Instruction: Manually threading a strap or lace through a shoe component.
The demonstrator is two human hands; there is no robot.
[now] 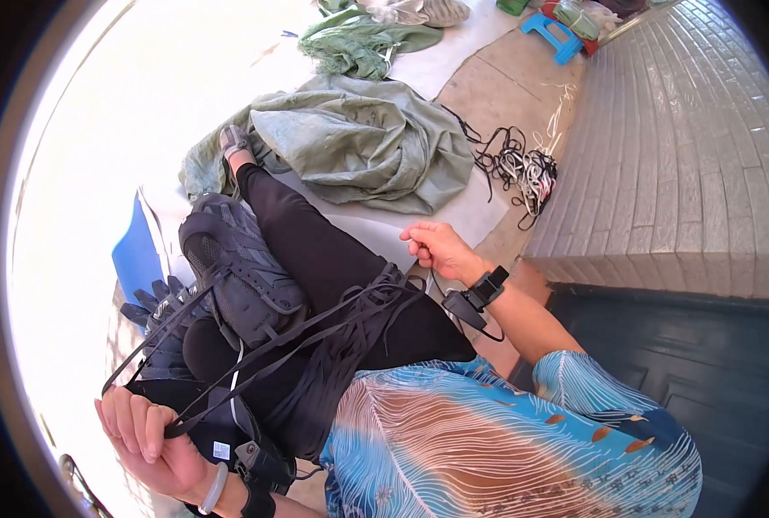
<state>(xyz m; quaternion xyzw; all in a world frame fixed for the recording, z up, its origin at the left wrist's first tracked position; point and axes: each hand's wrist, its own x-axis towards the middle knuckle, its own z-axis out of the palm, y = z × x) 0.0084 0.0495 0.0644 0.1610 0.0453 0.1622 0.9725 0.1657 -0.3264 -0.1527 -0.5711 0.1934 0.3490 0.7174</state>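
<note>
L hand [147, 436] fingers clamped on black straps [255, 345] pulled taut across lap, beside dark shoe [242, 276]; R hand [436, 246] fingers curled, pinching a strand at far end; looks like untangling step; next needs steady tension, 1 strand separated.

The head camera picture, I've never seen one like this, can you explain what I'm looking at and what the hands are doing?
This is one wide fisheye view from a camera worn on a person's head, looking down, so edges bend. No machine: just two bare hands. The person sits cross-legged in black trousers and a dark grey mesh sneaker. The left hand has its grip closed on a bundle of thin black straps that stretch across the lap. The right hand, wearing a black wrist device, pinches a thin strand near the knee. On the ground lie crumpled green fabric, a tangle of black and white cords and a small blue plastic stool.
</note>
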